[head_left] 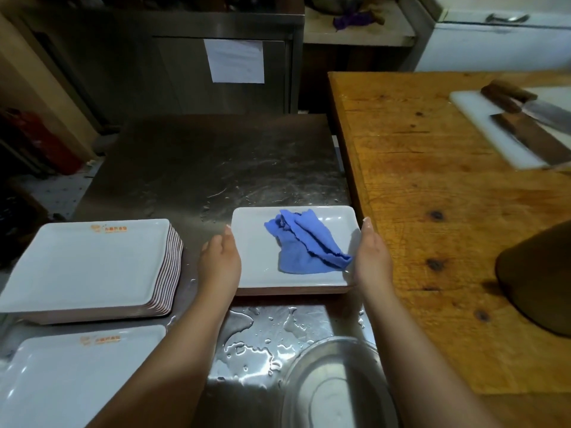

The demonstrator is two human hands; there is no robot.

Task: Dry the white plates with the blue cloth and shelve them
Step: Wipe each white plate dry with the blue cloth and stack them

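A short stack of white rectangular plates sits at the middle of the wet steel counter. A crumpled blue cloth lies on the top plate. My left hand holds the stack's left edge and my right hand holds its right edge. On each hand one straight digit lies along the rim, and the other fingers are hidden below the stack. A tall stack of white plates stands to the left. Another white plate lies nearer me.
A wooden table borders the counter on the right, with a white cutting board and cleavers on it. A dark rounded object sits at its right edge. A steel basin is near me. Water pools on the counter.
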